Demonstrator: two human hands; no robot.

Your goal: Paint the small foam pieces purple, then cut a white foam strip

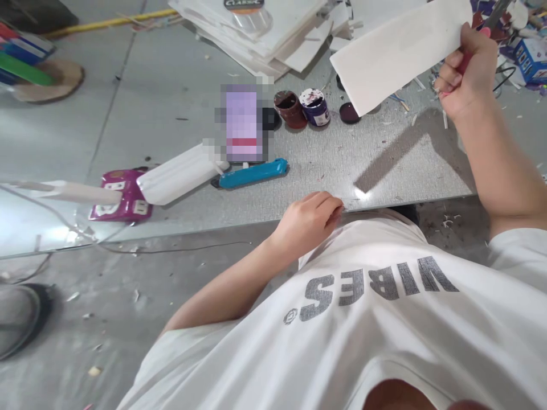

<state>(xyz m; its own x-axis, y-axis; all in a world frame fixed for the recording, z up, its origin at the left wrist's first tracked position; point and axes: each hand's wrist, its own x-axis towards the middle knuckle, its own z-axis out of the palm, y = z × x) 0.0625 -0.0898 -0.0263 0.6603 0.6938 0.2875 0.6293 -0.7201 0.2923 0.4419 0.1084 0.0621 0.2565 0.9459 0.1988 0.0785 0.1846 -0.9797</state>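
Note:
My right hand [468,80] is raised above the table at the upper right, its fingers wrapped around pink-red handles with dark blades [499,14], which look like scissors. The same hand grips one end of a stiff white strip [401,54], which slants down to the left and casts a shadow on the tabletop. My left hand [311,219] rests at the table's front edge, against my shirt. Its fingers are curled together, and nothing shows in them. Beyond it lies a blue utility knife [253,173].
Two open paint jars [315,107] stand mid-table beside a blurred purple phone-like item [243,122]. White sheets [290,34] are stacked behind. At left are a purple packet [123,196], a white folded piece [183,175] and a thin cable [171,250]. Scraps and a blue box [532,60] lie upper right.

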